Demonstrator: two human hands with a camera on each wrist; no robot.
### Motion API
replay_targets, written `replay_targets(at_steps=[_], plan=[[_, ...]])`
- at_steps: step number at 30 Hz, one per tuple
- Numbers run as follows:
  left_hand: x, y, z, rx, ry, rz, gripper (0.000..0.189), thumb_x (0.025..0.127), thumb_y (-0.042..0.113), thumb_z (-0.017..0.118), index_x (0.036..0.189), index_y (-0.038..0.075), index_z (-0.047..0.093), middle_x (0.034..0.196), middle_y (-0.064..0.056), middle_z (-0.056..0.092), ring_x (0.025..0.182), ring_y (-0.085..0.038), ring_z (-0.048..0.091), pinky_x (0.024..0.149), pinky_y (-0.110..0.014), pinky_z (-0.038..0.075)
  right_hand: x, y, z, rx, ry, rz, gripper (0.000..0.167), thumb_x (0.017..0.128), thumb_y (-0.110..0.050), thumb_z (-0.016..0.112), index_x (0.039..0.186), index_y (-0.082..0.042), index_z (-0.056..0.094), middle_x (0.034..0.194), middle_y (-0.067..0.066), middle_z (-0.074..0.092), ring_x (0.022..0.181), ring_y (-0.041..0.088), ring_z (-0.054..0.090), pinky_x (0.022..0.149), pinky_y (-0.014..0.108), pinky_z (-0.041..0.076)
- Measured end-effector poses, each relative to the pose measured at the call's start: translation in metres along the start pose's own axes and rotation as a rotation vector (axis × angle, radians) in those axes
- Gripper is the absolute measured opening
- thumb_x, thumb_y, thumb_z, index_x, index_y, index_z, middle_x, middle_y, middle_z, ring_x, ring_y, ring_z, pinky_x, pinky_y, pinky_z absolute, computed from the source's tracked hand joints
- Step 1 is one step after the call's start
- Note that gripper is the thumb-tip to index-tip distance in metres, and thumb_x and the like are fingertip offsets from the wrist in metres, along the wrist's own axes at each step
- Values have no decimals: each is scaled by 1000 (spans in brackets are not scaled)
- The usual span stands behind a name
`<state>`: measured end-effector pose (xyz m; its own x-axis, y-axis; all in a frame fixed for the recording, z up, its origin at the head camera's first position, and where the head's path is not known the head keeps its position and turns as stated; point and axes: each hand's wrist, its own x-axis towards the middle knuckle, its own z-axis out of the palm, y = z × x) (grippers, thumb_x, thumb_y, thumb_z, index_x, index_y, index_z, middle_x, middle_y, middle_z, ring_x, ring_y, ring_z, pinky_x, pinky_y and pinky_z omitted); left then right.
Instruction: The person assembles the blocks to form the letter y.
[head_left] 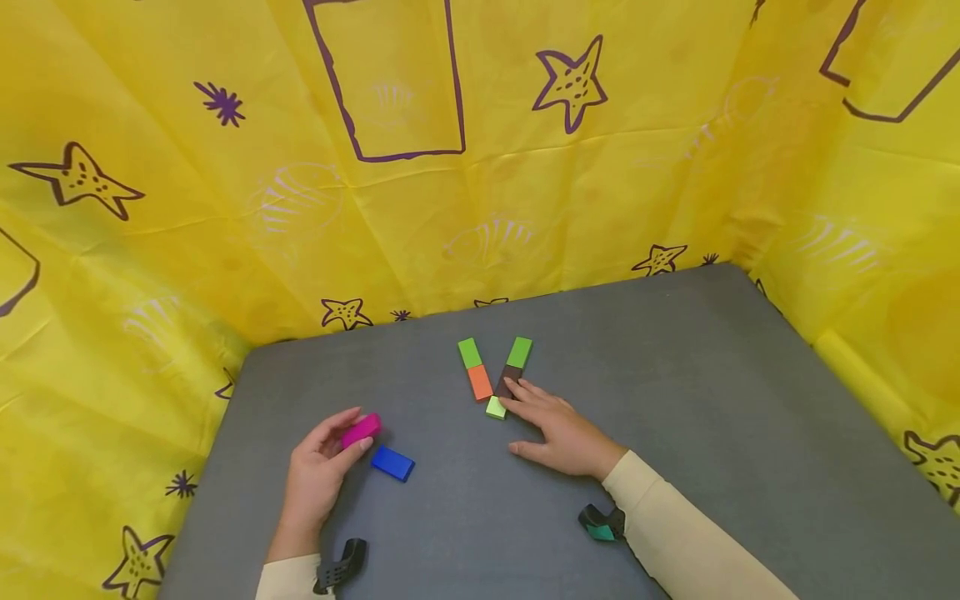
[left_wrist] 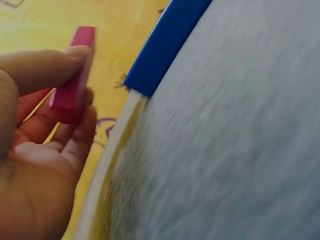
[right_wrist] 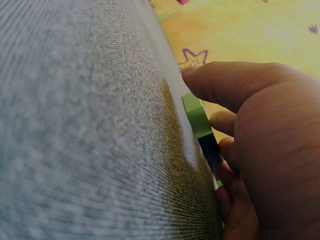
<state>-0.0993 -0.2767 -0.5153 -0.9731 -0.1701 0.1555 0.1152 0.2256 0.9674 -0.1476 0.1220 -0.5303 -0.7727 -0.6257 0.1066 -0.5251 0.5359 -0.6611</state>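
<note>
My left hand (head_left: 313,479) pinches a pink block (head_left: 363,430) between thumb and fingers; the left wrist view shows this block (left_wrist: 75,85) held up off the table. Just right of it lies a blue block (head_left: 393,464). My right hand (head_left: 564,432) has its fingers extended, with fingertips at a dark brown block (head_left: 507,382) and a light green block (head_left: 496,408). These form a V shape with a green block (head_left: 519,352) above the brown one, and an orange block (head_left: 480,383) topped by another green block (head_left: 469,352) on the left side.
The blocks lie on a dark grey table (head_left: 645,358). Yellow cloth (head_left: 510,183) printed with starfish and shells hangs behind it and along both sides. Each wrist carries a black strap-on mount (head_left: 343,567).
</note>
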Motion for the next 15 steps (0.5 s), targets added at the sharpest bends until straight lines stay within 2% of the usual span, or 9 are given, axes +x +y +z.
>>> replay_targets(at_steps=[6,15], plan=[[-3,14,21,-54,13,17,49,91,-15,81,137,-10,68,132,-28,69,115,-16,71,99,-24,53,1,1,0,-8,-6,10,74,106,-40,74,168,-14,45,179,4,22,164,31,16,122,67,24],[-8,29,54,-106,-19,53,53,90,-19,79,140,-11,64,128,-26,70,114,-23,70,99,-27,54,1,-2,0,-16,4,19,63,109,-22,69,167,-11,46,178,6,24,163,32,19,123,66,25]])
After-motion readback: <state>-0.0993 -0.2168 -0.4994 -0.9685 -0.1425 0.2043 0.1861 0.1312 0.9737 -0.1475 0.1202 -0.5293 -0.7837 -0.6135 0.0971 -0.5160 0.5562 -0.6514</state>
